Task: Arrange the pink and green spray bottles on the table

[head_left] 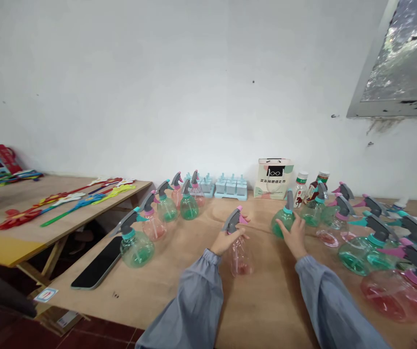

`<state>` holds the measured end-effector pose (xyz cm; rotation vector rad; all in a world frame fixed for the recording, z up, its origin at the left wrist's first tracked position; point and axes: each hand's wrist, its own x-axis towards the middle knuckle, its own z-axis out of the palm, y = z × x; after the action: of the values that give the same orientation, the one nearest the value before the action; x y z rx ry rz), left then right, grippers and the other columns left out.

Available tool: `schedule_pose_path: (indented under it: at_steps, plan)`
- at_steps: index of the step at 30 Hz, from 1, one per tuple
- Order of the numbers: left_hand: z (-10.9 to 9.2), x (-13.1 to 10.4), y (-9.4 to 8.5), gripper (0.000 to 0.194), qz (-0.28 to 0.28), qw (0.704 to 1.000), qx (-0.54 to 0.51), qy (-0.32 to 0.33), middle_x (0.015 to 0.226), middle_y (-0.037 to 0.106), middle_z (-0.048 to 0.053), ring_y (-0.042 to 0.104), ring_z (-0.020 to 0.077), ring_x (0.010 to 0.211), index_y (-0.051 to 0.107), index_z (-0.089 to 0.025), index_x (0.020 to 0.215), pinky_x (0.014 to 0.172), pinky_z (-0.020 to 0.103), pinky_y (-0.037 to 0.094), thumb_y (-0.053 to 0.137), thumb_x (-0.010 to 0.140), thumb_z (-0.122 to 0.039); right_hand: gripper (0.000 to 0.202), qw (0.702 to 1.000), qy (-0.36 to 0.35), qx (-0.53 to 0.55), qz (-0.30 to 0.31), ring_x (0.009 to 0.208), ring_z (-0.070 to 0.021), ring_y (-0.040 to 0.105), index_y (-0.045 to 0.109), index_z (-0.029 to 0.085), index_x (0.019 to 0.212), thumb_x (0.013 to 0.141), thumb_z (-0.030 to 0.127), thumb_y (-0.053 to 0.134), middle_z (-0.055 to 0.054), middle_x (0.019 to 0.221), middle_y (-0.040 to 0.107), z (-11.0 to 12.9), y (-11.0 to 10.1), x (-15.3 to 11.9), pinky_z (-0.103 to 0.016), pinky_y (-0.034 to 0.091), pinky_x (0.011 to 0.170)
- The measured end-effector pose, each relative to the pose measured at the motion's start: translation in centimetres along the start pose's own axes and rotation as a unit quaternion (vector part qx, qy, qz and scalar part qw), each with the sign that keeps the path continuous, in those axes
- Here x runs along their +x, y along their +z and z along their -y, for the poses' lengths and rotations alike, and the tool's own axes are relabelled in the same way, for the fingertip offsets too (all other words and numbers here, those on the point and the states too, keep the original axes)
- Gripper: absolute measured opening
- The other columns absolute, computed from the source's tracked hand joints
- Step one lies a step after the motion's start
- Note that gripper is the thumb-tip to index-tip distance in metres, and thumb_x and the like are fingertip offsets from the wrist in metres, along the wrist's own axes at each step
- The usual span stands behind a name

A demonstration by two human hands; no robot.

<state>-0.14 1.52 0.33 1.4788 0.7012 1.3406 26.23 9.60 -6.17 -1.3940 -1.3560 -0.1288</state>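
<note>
My left hand (pixel 230 239) is wrapped round the neck of a pink spray bottle (pixel 241 261) with a grey and pink trigger head, near the middle of the table. To its right, my right hand (pixel 294 234) grips the round body of a green spray bottle (pixel 278 224), thumb on the near side. That bottle's grey head points up. Several more spray bottles, green and pink, stand to the left, among them a green spray bottle (pixel 137 252) at the front. Another group fills the right side, with a large pink spray bottle (pixel 393 295) closest to me.
Against the wall stand pale blue ice-pop moulds (pixel 231 188), a paper bag (pixel 274 186) and two labelled bottles, one a white bottle (pixel 300 191). A black phone (pixel 98 264) lies at the table's left edge. Colourful flower-ended sticks (pixel 81 201) lie on a second table.
</note>
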Motion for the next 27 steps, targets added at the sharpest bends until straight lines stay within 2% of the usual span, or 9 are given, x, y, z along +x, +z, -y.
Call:
schedule_pose_path:
  at_steps: [4,7,9,13,15,19,22,27]
  plan:
    - [-0.4,0.1,0.2,0.070,0.030,0.992,-0.117,-0.029,0.118,0.069,0.014,0.066,0.0148,0.062,0.058,-0.018,0.127,0.073,0.035,0.054,0.070,0.067,-0.051,0.081,0.998,-0.005,0.061,0.020,0.118,-0.0308,0.047,0.040,0.017,0.138,0.080,0.072,0.054,-0.014,0.120,0.046,1.1,-2.4,-5.2,-0.050,0.038,0.103]
    - [-0.5,0.2,0.7,0.060,0.049,0.980,-0.181,-0.061,0.109,0.072,0.012,0.065,0.0149,0.060,0.064,-0.017,0.114,0.076,0.037,0.053,0.070,0.063,-0.048,0.076,0.997,-0.001,0.077,0.027,0.116,-0.0297,0.048,0.043,0.019,0.136,0.080,0.069,0.056,-0.012,0.116,0.048,1.8,-3.3,-6.8,-0.050,0.036,0.105]
    - [-0.2,0.3,1.0,0.050,0.048,0.975,-0.200,-0.080,0.098,0.073,0.009,0.062,0.0134,0.057,0.065,-0.016,0.102,0.074,0.035,0.052,0.071,0.060,-0.042,0.075,0.996,-0.003,0.087,0.026,0.115,-0.0297,0.048,0.044,0.019,0.135,0.080,0.069,0.056,-0.012,0.115,0.048,2.1,-3.4,-6.8,-0.050,0.037,0.104]
    - [0.4,0.4,1.2,0.032,0.011,0.977,-0.180,-0.110,0.079,0.070,0.004,0.059,0.0123,0.052,0.059,-0.017,0.083,0.062,0.029,0.048,0.069,0.059,-0.036,0.077,0.995,0.005,0.100,0.023,0.114,-0.0298,0.049,0.046,0.017,0.133,0.079,0.069,0.057,-0.012,0.115,0.049,2.3,-3.2,-6.5,-0.050,0.039,0.103]
    - [0.5,0.4,1.3,0.028,0.035,0.978,-0.162,-0.128,0.073,0.068,0.004,0.060,0.0131,0.052,0.058,-0.017,0.077,0.060,0.029,0.046,0.067,0.059,-0.036,0.076,0.994,0.007,0.102,0.021,0.114,-0.0298,0.049,0.046,0.017,0.133,0.079,0.069,0.056,-0.012,0.115,0.049,2.5,-3.3,-6.5,-0.050,0.038,0.103]
    - [0.3,0.3,1.5,0.030,0.122,0.973,-0.155,-0.123,0.079,0.071,0.007,0.059,0.0128,0.051,0.062,-0.015,0.080,0.060,0.030,0.047,0.065,0.059,-0.036,0.074,0.994,0.003,0.108,0.028,0.115,-0.0293,0.049,0.046,0.018,0.132,0.080,0.069,0.056,-0.011,0.115,0.050,2.7,-3.4,-6.6,-0.050,0.039,0.103]
    - [0.2,0.3,1.6,0.031,0.114,0.975,-0.166,-0.096,0.081,0.071,0.006,0.059,0.0117,0.051,0.063,-0.016,0.084,0.063,0.031,0.049,0.065,0.062,-0.036,0.073,0.994,0.001,0.109,0.031,0.115,-0.0291,0.049,0.046,0.018,0.132,0.080,0.068,0.056,-0.012,0.116,0.050,2.6,-3.5,-6.6,-0.049,0.039,0.103]
    - [-0.2,0.1,1.7,0.022,0.085,0.975,-0.176,-0.106,0.067,0.067,0.003,0.060,0.0130,0.050,0.060,-0.016,0.072,0.061,0.030,0.049,0.065,0.059,-0.033,0.074,0.993,0.006,0.113,0.035,0.116,-0.0292,0.049,0.046,0.018,0.133,0.080,0.069,0.056,-0.012,0.118,0.051,2.4,-3.4,-6.6,-0.049,0.039,0.103]
